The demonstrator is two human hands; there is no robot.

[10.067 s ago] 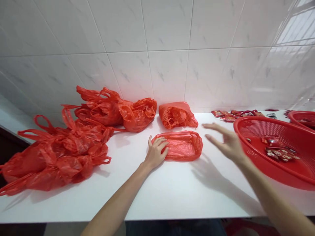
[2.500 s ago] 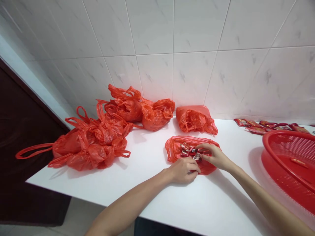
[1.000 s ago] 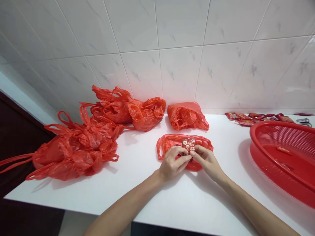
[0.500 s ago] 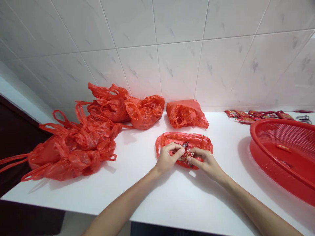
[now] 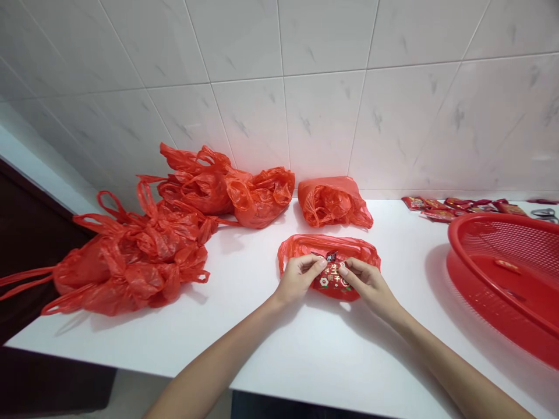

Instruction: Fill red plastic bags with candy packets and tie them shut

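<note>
A small red packet (image 5: 333, 277) printed with gold characters and white flowers is stretched flat between my two hands. My left hand (image 5: 301, 276) pinches its left edge with thumb and fingertips; my right hand (image 5: 365, 285) pinches the right edge the same way. Beneath and behind it lies a red plastic bag (image 5: 369, 251), its mouth spread open on the white table (image 5: 271, 343). A dark patterned piece (image 5: 331, 256) shows just above the packet's top edge; I cannot tell whether it belongs to the packet.
Knotted red bags (image 5: 144, 262) pile up at left, with more bags (image 5: 261, 198) along the tiled wall. One folded-over bag (image 5: 334, 201) lies behind the open one. At right stands a red mesh basket (image 5: 463, 256) holding a few packets. Behind it are loose packets (image 5: 458, 205) and scissors (image 5: 545, 214).
The packet has turned its printed face up and been drawn flat, with my hands slightly farther apart. The whole view has shifted a little.
</note>
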